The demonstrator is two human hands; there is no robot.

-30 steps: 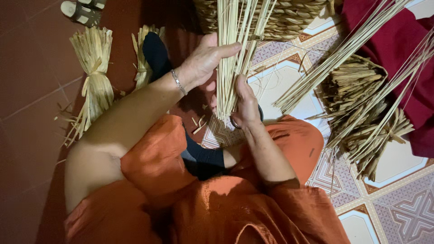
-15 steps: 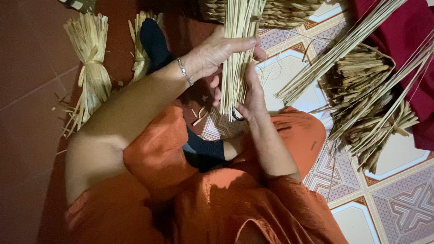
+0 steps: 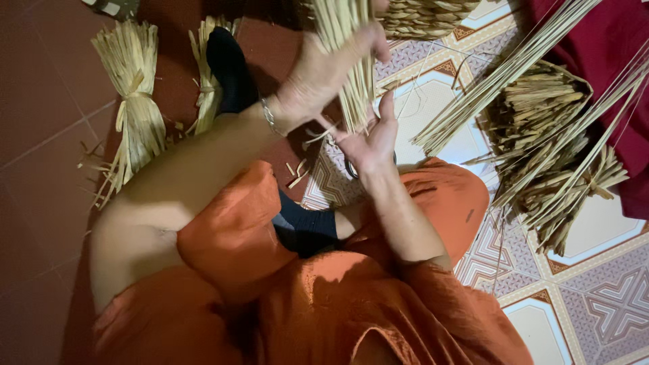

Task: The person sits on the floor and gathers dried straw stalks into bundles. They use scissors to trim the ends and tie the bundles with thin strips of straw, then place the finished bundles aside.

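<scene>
Straw bundle [image 3: 351, 61] is clenched by the left hand [image 3: 324, 74]; right hand [image 3: 372, 138] lies open-fingered underneath.

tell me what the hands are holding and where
Left hand grips a bundle of straw stalks around its middle; right hand cups the bundle's lower end.
</scene>
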